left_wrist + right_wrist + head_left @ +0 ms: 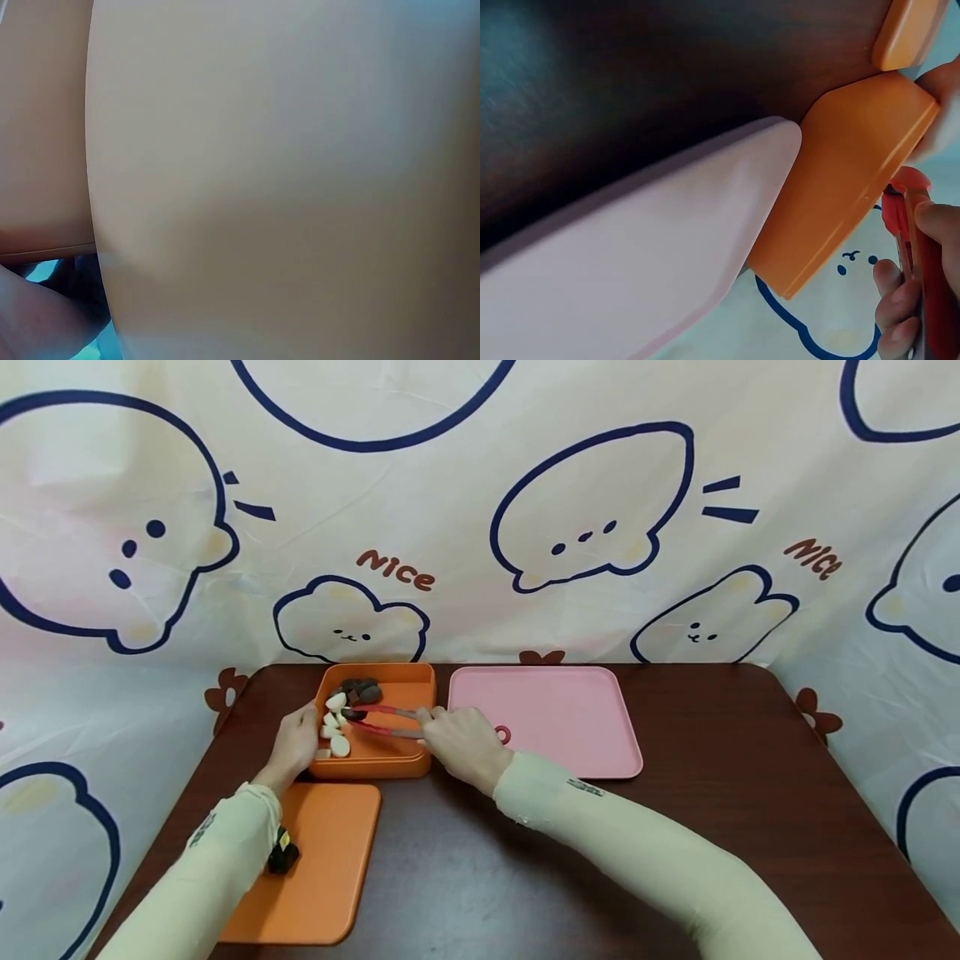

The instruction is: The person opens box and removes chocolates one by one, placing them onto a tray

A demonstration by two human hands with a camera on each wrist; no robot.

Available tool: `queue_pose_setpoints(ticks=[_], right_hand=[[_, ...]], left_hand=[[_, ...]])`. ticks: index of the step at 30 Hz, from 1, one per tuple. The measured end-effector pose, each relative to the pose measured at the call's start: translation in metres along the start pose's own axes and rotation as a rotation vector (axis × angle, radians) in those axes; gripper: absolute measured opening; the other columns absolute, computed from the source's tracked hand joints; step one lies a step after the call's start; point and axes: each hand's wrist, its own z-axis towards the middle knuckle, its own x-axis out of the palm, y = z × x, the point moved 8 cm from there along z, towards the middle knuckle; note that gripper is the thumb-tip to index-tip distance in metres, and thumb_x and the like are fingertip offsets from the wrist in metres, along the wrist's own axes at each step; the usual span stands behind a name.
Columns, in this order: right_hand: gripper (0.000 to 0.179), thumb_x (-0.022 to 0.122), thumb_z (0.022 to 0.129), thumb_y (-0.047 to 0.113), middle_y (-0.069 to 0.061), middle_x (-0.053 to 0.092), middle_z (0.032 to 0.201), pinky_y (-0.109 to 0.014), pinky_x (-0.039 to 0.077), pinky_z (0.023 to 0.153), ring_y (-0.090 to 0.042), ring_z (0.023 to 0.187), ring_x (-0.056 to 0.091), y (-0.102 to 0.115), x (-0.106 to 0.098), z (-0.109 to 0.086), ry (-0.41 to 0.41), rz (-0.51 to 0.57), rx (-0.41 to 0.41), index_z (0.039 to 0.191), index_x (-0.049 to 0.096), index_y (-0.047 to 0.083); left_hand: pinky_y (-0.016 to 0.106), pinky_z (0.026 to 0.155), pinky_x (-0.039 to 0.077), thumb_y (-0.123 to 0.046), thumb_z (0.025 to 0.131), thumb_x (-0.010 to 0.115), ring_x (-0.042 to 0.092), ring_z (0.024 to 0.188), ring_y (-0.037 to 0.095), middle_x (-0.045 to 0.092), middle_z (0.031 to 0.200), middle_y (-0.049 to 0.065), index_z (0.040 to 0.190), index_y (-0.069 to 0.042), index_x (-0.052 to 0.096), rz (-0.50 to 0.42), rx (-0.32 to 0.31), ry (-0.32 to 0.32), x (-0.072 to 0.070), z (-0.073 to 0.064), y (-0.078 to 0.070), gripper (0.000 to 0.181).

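At the left side of an orange box (397,768), my left hand (295,742) holds its wall near the rim. My right hand (467,745) grips red tongs (387,732), which reach over the right wall into the box. A dark piece (353,714) shows at the tongs' tips. White pieces (340,746) lie along the left of the box, and several dark pieces (368,694) sit behind them. In the right wrist view, fingers (897,307) wrap the handles of the tongs (935,300). A blurred tan surface fills most of the left wrist view.
Right of the box lies a pink tray (562,718), with a small red ring (503,734) at its left part. An orange lid (330,868) rests in front of the box, partly under my left forearm. Behind the dark wooden table (712,827) hangs a printed curtain (465,527).
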Motion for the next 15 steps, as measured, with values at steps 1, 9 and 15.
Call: queue_pose_setpoints(ticks=[1,9,15], right_hand=[[0.040,0.062,0.100,0.044,0.000,0.074,0.092,-0.027,0.058,0.059,-0.013,0.064,0.065,-0.001,-0.001,-0.003,-0.015,0.011,0.005,0.125,0.065,0.013],[0.033,0.064,0.099,0.042,0.002,0.070,0.083,-0.029,0.056,0.054,-0.015,0.057,0.061,-0.019,-0.012,-0.032,-0.098,0.105,0.068,0.114,0.064,0.013],[0.037,0.063,0.100,0.043,0.001,0.070,0.084,-0.032,0.057,0.054,-0.016,0.058,0.063,-0.029,-0.016,-0.051,-0.144,0.142,0.080,0.120,0.063,0.012]], left_hand=[[0.053,0.101,0.046,-0.039,0.110,0.006,0.053,0.122,0.048,0.046,0.144,0.034,0.162,-0.005,0.014,-0.009,0.002,0.008,0.000,0.000,0.000,0.062],[0.061,0.124,0.015,-0.041,0.110,0.005,0.006,0.156,0.043,0.006,0.169,0.019,0.162,-0.008,0.007,-0.045,0.016,0.055,0.003,-0.001,-0.003,0.062],[0.061,0.125,0.015,-0.040,0.110,0.005,0.005,0.156,0.043,0.006,0.169,0.020,0.162,-0.006,0.007,-0.031,0.013,0.057,0.004,0.000,-0.002,0.062]])
